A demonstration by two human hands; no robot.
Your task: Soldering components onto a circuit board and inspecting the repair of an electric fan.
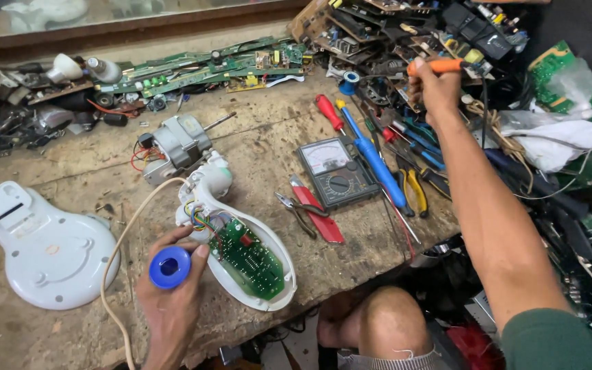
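Observation:
My left hand [173, 291] holds a blue spool of solder wire [170, 266] right beside an opened white appliance base [277, 255] with a green circuit board [248, 257] and coloured wires inside. My right hand [435, 85] is stretched far to the back right and grips an orange-handled soldering iron [440, 66] among a heap of circuit boards. A cream power cord [125, 236] runs from the white base toward the bench's front edge.
A white base cover [42, 250] lies at the left, a small motor [176, 145] behind the open base. An analog multimeter [337, 173], red-handled pliers [313, 214], screwdrivers, a blue desoldering pump [378, 164] and cutters crowd the middle right. Circuit boards [200, 72] line the back. My knee [392, 325] is below the edge.

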